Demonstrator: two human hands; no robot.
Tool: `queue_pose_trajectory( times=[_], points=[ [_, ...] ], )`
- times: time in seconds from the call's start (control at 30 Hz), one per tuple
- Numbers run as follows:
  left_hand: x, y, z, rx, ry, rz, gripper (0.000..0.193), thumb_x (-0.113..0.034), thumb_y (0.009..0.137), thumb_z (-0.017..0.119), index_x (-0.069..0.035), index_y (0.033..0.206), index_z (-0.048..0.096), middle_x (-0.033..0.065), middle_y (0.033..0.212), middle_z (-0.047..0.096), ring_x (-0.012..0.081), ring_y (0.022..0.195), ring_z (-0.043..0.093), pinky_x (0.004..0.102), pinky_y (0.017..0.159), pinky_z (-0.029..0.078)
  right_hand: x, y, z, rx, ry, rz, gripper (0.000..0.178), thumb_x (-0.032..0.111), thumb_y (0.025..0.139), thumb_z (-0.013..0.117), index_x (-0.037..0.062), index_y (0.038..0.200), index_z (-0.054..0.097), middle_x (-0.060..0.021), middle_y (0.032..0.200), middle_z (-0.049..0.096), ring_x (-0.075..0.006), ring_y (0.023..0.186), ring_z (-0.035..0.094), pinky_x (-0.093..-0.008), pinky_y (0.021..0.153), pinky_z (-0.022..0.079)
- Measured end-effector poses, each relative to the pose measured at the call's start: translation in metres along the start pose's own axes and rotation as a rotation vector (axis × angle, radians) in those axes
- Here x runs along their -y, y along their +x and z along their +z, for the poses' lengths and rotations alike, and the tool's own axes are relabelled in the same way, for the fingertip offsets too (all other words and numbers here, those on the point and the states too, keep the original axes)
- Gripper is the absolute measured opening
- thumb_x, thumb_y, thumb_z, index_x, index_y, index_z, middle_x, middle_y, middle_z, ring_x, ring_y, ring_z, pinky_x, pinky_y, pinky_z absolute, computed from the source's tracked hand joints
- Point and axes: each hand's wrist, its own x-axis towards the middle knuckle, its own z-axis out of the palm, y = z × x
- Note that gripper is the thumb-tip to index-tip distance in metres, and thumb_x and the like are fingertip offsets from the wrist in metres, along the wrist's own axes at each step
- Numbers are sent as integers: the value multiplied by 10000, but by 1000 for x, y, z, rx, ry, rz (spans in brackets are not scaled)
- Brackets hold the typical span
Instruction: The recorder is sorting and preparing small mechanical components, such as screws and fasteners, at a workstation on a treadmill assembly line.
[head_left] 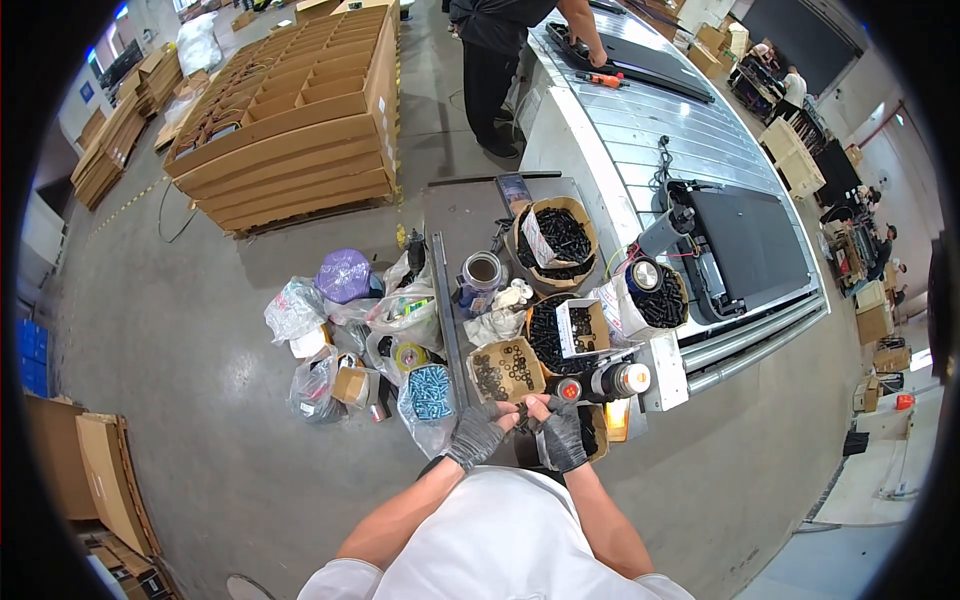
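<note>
There was 1 long slatted table (600, 140) at the upper right, 1 stack of divided cardboard trays (285, 185) at the upper left, and 1 flat black machine (750, 245) on the table's near end. Around the work stood 3 plainly visible containers of black bolts: a far box (565, 235), a middle box (543, 335) and a right-hand bag (657, 308). Smaller still were 1 purple bundle (343, 277), 1 bag of blue bolts (430, 392), 1 open carton of dark rings (518, 366) and 1 small white box (575, 345), which covered part of the middle box. A co-worker (490, 50) was cut off by the upper edge; a lower box (600, 432) was partly hidden behind the right hand (563, 437), and its contents were hard to make out. The left hand (476, 437) and the right wore grey gloves with bare fingertips. Their thumbs and index fingers were nearly closed, tips meeting on a small dark piece (521, 411) just beside the carton's near edge; its exact shape was too small to tell, and the remaining fingers curled inward.
</note>
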Motion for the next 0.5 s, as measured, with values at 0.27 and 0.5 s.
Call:
queue_pose_trajectory(
  times=[0.27,0.5],
  points=[
    [10,3,1,-30,91,190,229,-181,861,687,-23,1027,681,77,833,694,118,770,634,284,702,511,8,-7,4,104,80,27,317,309,952,574,25,1029,690,13,775,590,-99,709,542,-246,651,442],
    [1,-1,-12,-33,-217,39,255,-179,887,689,-4,1069,658,51,906,699,140,811,644,274,745,515,19,-15,-11,225,617,182,403,261,966,487,-1,1265,549,-118,1140,623,-215,1027,613,-313,904,477]
  ],
)
